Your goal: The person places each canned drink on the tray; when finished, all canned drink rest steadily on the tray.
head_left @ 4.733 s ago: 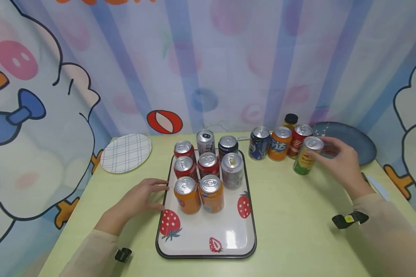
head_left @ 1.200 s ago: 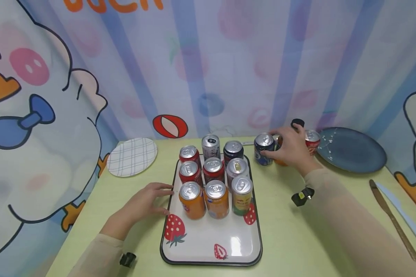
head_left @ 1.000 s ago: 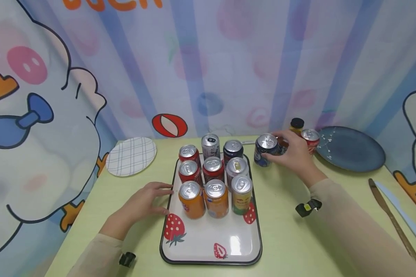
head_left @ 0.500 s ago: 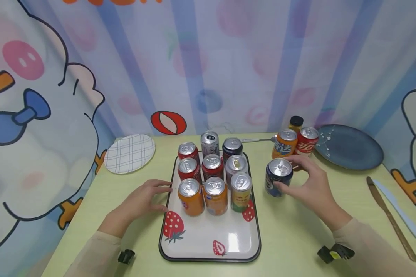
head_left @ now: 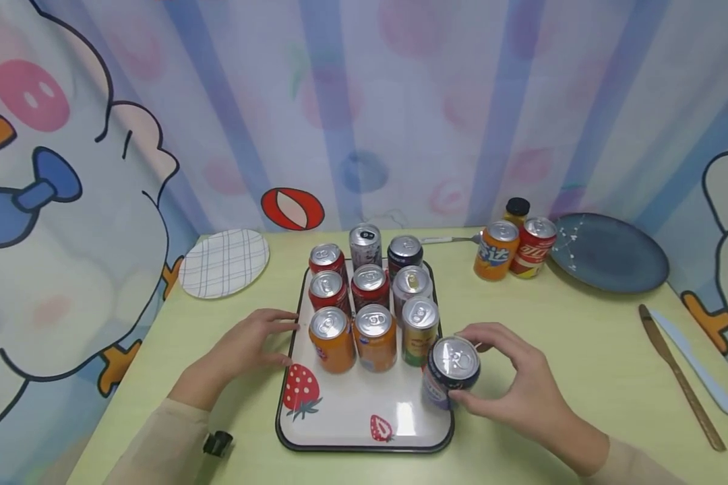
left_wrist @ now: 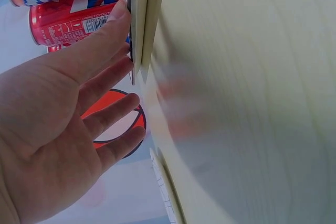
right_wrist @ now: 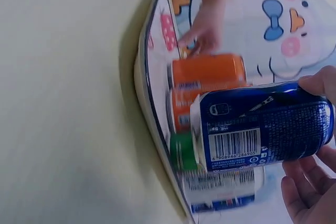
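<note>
Blue can — pinched by right hand over tray holding nine cans; left hand spread.

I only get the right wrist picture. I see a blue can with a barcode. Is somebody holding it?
Observer: Yes. In the head view the right hand grips the blue can by its sides, at the right edge of the strawberry tray.
Child: What is the other hand doing?
Observer: The left hand lies flat on the table, fingertips against the tray's left rim.
Child: How many cans stand on the tray?
Observer: Nine, in three rows of three.
Child: Are any cans left off the tray?
Observer: Two, an orange can and a red can, beside the dark plate.
</note>
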Tool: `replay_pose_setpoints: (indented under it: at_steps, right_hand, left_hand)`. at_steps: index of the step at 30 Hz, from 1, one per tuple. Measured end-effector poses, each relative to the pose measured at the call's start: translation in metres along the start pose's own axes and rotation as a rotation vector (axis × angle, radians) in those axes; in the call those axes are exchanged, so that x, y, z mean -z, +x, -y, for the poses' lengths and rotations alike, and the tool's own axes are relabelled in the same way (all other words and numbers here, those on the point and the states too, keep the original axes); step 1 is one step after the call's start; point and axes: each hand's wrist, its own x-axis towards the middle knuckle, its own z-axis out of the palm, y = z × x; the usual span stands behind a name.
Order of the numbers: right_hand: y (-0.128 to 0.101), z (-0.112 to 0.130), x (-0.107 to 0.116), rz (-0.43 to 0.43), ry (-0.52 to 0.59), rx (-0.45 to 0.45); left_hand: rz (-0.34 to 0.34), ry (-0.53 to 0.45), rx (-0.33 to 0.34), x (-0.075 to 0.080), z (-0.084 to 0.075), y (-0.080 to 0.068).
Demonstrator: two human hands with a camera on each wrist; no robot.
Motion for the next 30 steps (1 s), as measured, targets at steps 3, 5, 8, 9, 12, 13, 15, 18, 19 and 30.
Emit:
replay_pose_setpoints:
  at_steps: [3, 5, 8, 9, 12, 13, 15, 18, 19, 30]
  right_hand:
    - [0.001, 0.009, -0.013, 0.044, 0.032, 0.01]
    - [0.003, 0.014, -0.022, 0.065, 0.062, 0.017]
    - [0.007, 0.02, -0.037, 0.084, 0.106, 0.036]
    - [0.008, 0.023, -0.042, 0.09, 0.119, 0.045]
    - [0.013, 0.029, -0.059, 0.106, 0.149, 0.088]
    - [0.015, 0.031, -0.065, 0.113, 0.16, 0.098]
    - [0.018, 0.034, -0.076, 0.127, 0.178, 0.109]
    - [0.021, 0.04, -0.091, 0.142, 0.192, 0.101]
    - [0.022, 0.042, -0.096, 0.149, 0.196, 0.089]
    - [0.027, 0.048, -0.128, 0.161, 0.186, 0.074]
  left_hand:
    - [0.0, 0.006, -0.003, 0.001, 0.0, 0.002]
    - [0.002, 0.004, -0.001, 0.002, 0.0, 0.003]
    - [0.005, 0.002, -0.004, 0.003, -0.001, 0.003]
    - [0.005, -0.001, -0.001, 0.004, -0.001, 0.003]
    - [0.01, -0.003, 0.001, 0.004, -0.001, 0.003]
    - [0.01, -0.002, -0.002, 0.004, 0.0, 0.002]
    - [0.006, -0.002, -0.004, 0.004, 0.0, 0.002]
    - [-0.007, 0.008, -0.024, 0.004, 0.002, 0.002]
    - [-0.011, 0.01, -0.029, 0.004, 0.002, 0.002]
    - [-0.014, 0.006, -0.049, 0.0, 0.004, 0.0]
